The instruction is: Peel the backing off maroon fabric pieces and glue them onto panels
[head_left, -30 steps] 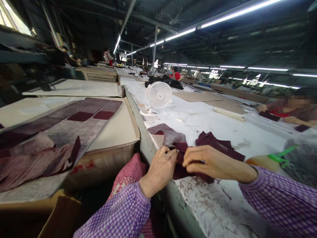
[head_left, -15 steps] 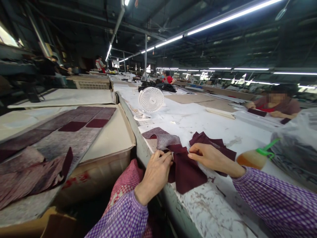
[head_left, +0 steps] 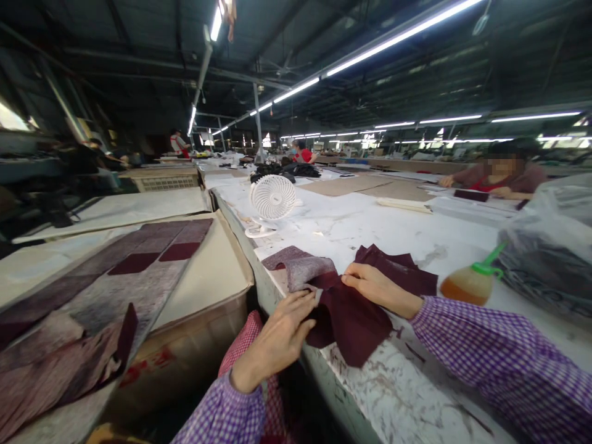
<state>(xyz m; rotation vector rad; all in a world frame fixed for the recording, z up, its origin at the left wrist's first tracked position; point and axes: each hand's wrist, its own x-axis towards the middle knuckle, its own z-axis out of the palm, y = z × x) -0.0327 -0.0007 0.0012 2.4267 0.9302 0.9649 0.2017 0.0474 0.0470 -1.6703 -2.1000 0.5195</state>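
Note:
My right hand pinches the upper edge of a dark maroon fabric piece, which drapes down onto the white worktable. My left hand lies at the table's edge, fingers stretched out and fingertips touching the near side of the fabric, thumb apart below. Beyond my left fingertips a piece with a mottled grey-mauve back curls over itself. Just past my right hand lies a loose pile of maroon pieces. What is under my left fingertips is partly hidden.
A white fan stands on the worktable. To the right are a bottle of amber liquid with a green spout and a clear plastic bag. Maroon panels lie on a board at left. A co-worker sits across the table.
My right hand has moved slightly left and taken hold of the maroon fabric's edge. My left fingers have loosened and straightened. The camera view has shifted a little.

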